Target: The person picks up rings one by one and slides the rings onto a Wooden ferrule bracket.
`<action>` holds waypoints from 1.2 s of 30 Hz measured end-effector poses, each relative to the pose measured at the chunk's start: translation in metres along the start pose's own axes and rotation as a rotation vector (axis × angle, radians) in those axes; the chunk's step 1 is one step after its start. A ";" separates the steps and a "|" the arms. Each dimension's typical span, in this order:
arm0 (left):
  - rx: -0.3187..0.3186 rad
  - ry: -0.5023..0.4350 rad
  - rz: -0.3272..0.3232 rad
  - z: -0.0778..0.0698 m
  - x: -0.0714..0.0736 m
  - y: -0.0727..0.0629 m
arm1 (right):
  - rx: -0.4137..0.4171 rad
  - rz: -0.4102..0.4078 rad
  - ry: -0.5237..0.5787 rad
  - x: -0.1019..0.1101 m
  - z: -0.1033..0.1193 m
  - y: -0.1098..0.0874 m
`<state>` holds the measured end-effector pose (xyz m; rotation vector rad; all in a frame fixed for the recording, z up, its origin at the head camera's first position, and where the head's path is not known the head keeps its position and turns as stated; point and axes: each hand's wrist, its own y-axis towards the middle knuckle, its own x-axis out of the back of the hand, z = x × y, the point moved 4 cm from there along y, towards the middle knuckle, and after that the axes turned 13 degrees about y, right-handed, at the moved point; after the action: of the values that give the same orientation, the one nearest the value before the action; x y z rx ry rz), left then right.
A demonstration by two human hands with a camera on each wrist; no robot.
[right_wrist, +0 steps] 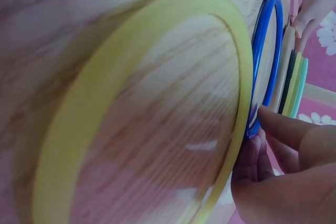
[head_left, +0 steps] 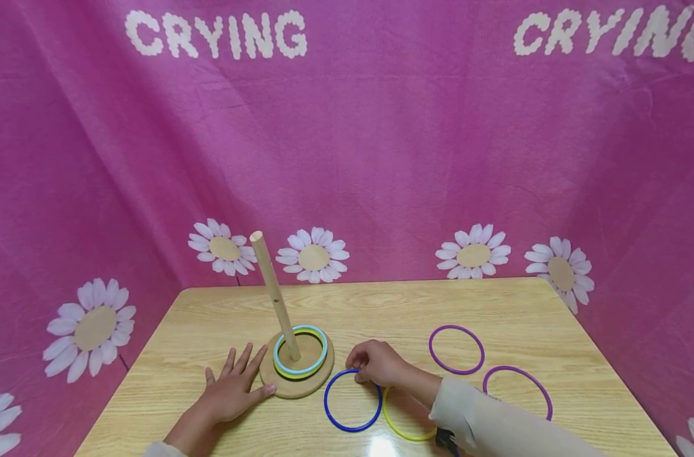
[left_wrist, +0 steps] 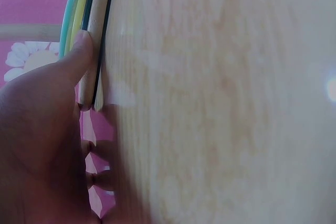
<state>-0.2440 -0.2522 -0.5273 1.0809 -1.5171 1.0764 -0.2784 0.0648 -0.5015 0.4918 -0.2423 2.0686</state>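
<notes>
My right hand (head_left: 381,363) pinches the far rim of a blue ring (head_left: 352,430) between thumb and fingers; the ring is close over the table. My left hand (head_left: 230,393) lies with fingers spread beside a round wooden base (head_left: 297,390), its thumb on the base's edge. From that base rises a wooden peg (head_left: 276,298), tilted in the head view. Stacked around the peg are a light blue ring (left_wrist: 67,22) on top, yellow below it and a dark ring (right_wrist: 286,82) lowest.
A yellow ring (right_wrist: 231,24) lies to the right of the blue one, partly hidden by my right forearm in the head view. Farther right are two purple rings, one toward the back (head_left: 456,327) and one nearer (head_left: 518,368). A pink curtain (head_left: 381,158) hangs behind the table.
</notes>
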 end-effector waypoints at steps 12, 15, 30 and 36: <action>-0.001 0.006 0.005 -0.002 0.004 0.000 | 0.058 0.032 -0.079 0.001 -0.001 0.002; -0.013 0.002 -0.015 -0.002 0.004 -0.001 | 0.082 0.053 -0.118 0.001 0.000 0.004; -0.011 -0.005 -0.025 0.000 -0.001 0.000 | 0.080 0.080 -0.073 0.004 0.001 0.008; -0.002 -0.002 0.005 -0.003 0.003 -0.001 | 0.068 0.077 -0.037 0.006 0.004 0.010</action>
<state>-0.2434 -0.2502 -0.5238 1.0778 -1.5227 1.0770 -0.2883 0.0630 -0.4949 0.5708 -0.2162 2.1498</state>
